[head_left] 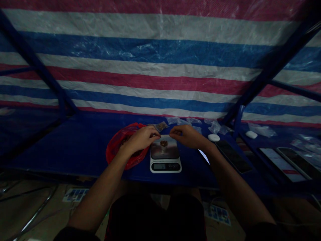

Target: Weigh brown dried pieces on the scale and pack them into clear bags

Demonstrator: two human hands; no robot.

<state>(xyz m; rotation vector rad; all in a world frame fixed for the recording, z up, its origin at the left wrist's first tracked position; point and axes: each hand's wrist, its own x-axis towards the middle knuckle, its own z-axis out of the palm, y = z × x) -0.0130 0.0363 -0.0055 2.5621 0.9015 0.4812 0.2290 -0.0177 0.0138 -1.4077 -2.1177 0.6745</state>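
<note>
A white digital kitchen scale (166, 169) sits in front of me, and its small display is too dim to read. On its dark weighing plate stands a small pale cup (164, 147) heaped with brown bits. My left hand (143, 138) is at the plate's left edge, thumb and fingers pinched together. My right hand (185, 135) is at the far right corner, its fingertips also closed in a pinch. Whatever either pinch may hold is too small to tell. Beneath my left hand and wrist lies an open red plastic bag (112, 142) with dark brown pieces inside, partly hidden.
A clear packet of brown bits (161, 126) lies behind the scale, with several clear plastic bags (214, 127) along the back. To the right are a white case (213, 137), a dark phone (233, 156) and more phones. Blue metal posts (240, 100) frame a striped tarp (150, 50).
</note>
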